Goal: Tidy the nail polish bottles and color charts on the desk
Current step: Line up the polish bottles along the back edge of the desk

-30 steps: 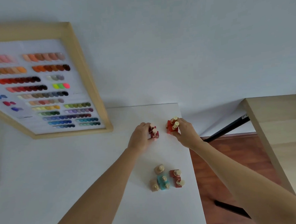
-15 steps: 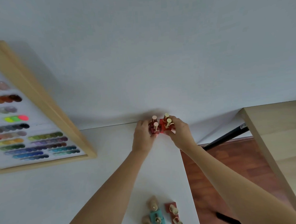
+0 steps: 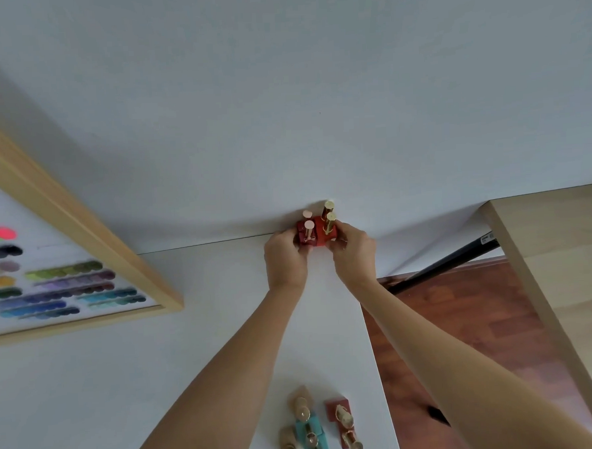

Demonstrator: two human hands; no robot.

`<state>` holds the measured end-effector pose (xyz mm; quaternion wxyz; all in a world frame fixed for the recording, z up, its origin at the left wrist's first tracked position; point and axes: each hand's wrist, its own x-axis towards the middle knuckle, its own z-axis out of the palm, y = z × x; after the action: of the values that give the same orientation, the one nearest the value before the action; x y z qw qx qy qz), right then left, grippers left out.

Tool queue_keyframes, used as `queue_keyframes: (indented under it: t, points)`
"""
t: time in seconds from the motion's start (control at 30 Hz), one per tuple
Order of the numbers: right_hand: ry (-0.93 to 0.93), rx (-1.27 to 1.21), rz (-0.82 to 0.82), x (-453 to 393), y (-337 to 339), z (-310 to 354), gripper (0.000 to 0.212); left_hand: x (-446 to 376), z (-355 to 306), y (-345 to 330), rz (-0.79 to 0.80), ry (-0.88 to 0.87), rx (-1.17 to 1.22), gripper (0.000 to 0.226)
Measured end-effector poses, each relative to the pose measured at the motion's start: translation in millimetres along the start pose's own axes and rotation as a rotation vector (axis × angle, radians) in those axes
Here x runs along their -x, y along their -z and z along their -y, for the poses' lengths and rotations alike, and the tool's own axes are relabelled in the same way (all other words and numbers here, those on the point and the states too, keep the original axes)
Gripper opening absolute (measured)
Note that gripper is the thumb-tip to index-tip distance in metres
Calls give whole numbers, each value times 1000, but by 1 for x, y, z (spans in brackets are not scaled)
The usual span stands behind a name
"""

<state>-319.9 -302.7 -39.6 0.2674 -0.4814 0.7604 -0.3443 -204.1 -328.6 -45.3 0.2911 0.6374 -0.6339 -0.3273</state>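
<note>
A tight cluster of four red nail polish bottles (image 3: 317, 231) stands upright at the far edge of a white desk (image 3: 197, 332), right against the pale wall (image 3: 280, 87). The two bottles on the left have pale pink caps; the two on the right have taller gold caps. All four touch one another, forming a small block.

The cluster sits directly between two bare hands. The left hand (image 3: 284, 259) cups its left side, fingers curled and pressed against the pink-capped pair. The right hand (image 3: 354, 252) cups its right side, fingers curled against the gold-capped pair. Both hands squeeze inward, so the bottles are held between them. Both forearms stretch forward from the bottom of the view.

Near the desk's front edge, well apart from the hands, stands a second group of bottles (image 3: 317, 429): beige ones, a teal one and red ones, all with gold caps.

To the left, a wood-framed color chart (image 3: 50, 281) with rows of painted swatches leans on the desk against the wall. To the right, past the desk's edge, are a reddish wood floor (image 3: 465, 335) and a light wooden table (image 3: 564, 261).
</note>
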Motion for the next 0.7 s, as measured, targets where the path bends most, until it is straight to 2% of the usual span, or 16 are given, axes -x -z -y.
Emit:
queue_keyframes:
  t: [0.27,0.37,0.47,0.57,0.7]
  points:
    - [12,63,40,2,8,6,13,2,-6,6,24,-7,-21,10]
    - [-68,-1,41,11,14,7,24,10,-1,18,96,0,-66,30]
    - [-150,-26,82,31,24,0,40,35,10,40,196,5,-12,50]
    - [-91,42,154,62,39,-14,41,71,26,66,298,-19,-22,45]
    - [-15,171,373,117,61,-33,50,128,49,99,377,-18,-63,35]
